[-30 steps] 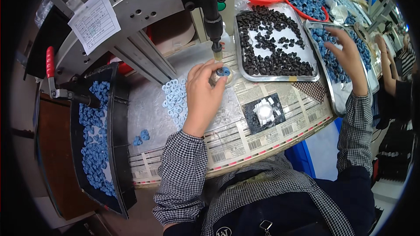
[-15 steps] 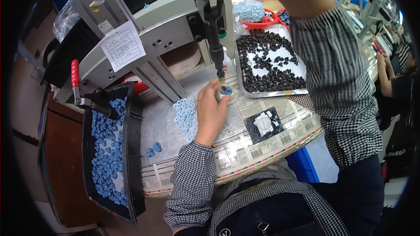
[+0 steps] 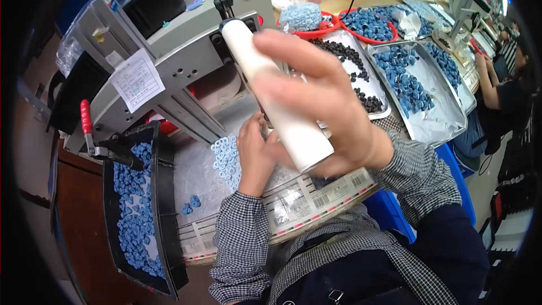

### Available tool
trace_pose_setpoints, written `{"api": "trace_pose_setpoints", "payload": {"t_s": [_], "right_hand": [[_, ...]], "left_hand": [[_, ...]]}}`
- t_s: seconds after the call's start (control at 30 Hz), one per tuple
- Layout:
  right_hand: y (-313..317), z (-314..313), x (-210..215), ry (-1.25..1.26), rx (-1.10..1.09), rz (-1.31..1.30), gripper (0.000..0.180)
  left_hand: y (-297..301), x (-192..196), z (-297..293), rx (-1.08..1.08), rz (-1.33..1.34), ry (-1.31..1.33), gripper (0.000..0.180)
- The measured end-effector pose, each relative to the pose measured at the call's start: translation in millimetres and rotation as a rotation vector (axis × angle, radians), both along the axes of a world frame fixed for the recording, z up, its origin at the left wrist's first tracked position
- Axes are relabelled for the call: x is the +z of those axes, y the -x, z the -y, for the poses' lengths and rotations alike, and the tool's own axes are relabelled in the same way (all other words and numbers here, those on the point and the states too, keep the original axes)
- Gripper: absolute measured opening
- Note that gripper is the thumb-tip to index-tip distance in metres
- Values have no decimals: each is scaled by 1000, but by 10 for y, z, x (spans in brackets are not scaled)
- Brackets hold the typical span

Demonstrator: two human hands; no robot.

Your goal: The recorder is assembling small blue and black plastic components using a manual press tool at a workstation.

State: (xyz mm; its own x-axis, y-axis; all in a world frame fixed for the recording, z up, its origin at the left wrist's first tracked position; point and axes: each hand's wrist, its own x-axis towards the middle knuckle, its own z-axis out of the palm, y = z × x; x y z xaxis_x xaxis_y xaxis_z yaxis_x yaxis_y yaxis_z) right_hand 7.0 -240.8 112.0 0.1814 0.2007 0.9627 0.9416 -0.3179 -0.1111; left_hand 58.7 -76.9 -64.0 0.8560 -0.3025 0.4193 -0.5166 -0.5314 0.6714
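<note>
Head view: my right hand (image 3: pixel 316 101) is wrapped tight around the white press lever handle (image 3: pixel 276 96), fingers curled over it, close to the camera. My left hand (image 3: pixel 254 155) rests on the counter under the grey press (image 3: pixel 175 51), just beside the pile of pale blue rings (image 3: pixel 227 155); whether its fingers pinch anything I cannot tell, since the handle hides them. Along the counter's left edge sits a black tray (image 3: pixel 161 192) of blue parts. Toward the far right corner lie steel trays (image 3: pixel 429 130) with dark and blue pieces.
</note>
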Motion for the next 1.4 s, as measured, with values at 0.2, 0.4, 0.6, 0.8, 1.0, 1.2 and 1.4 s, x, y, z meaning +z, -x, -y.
{"api": "trace_pose_setpoints", "payload": {"t_s": [0.2,0.4,0.6,0.8,1.0,1.2,1.4], "right_hand": [[-354,1591,-440,127,-565,-809,27],[-448,2216,-1257,759,-778,-718,14],[-665,2077,-1397,980,-867,-771,9],[-720,2107,-1439,663,-764,-934,18],[-582,2159,-1394,375,-546,-988,18],[-146,1636,-762,-293,-35,-1530,27],[204,1407,-657,-353,196,-1528,30]], "left_hand": [[28,423,-392,-28,4,134,46],[290,743,-998,144,-220,145,33],[668,777,-961,195,-191,32,25],[843,513,-878,73,-67,-177,16],[850,434,-675,49,-50,-317,17],[821,274,-702,-6,14,-305,14],[852,301,-617,43,-72,-51,8]]}}
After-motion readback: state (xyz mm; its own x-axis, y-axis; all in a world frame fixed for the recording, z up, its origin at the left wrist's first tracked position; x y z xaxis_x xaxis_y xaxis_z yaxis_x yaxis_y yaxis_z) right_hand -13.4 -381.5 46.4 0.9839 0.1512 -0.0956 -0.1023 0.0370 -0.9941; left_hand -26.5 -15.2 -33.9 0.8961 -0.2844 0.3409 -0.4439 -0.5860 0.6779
